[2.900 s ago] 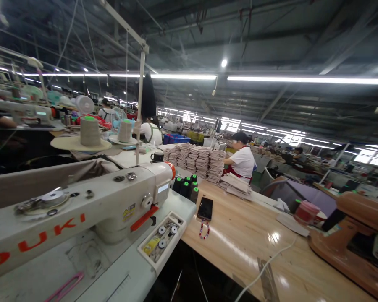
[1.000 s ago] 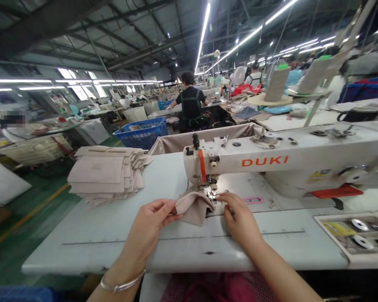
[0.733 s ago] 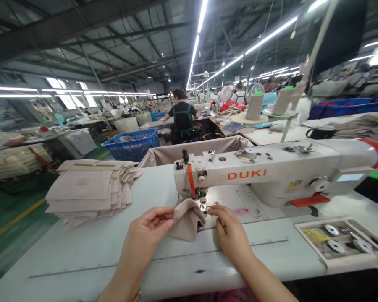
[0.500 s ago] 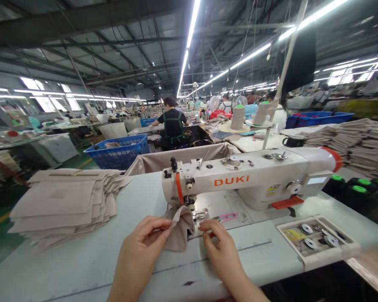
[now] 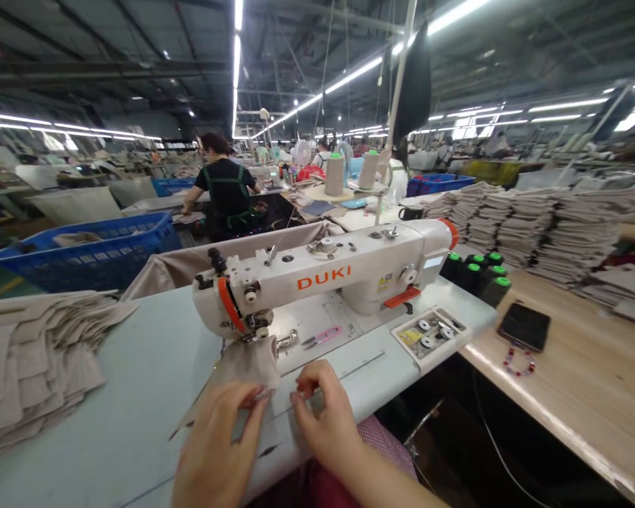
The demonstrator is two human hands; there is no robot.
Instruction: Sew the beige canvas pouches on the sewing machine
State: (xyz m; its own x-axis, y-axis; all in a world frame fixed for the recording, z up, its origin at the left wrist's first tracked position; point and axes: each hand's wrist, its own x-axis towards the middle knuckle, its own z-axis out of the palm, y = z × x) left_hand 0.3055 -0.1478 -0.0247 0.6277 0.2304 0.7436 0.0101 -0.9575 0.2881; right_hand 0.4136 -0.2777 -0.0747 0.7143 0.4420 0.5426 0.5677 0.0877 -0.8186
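A piece of beige fabric (image 5: 251, 363) lies under the needle area of the white sewing machine (image 5: 317, 279). My left hand (image 5: 216, 441) pinches the near edge of this fabric between thumb and fingers. Just right of it, my right hand (image 5: 328, 416) hovers over the table's front with fingers curled and the thumb close to the index finger. Whether anything thin is in that pinch is too small to tell. Pink-handled thread snips (image 5: 324, 337) rest on the machine bed behind my right hand.
Stacked beige fabric pieces (image 5: 37, 360) lie at the left. A bobbin tray (image 5: 428, 335) is set at the table's right end. Beyond it are dark thread cones (image 5: 473, 271), a phone (image 5: 525, 326) and fabric piles (image 5: 576, 219). A co-worker (image 5: 225, 183) stands past the blue basket (image 5: 137, 247).
My view has turned right, bringing the phone and wooden table into sight. The fabric now lies flatter and extends left under my left hand. My right fingers have curled in more.
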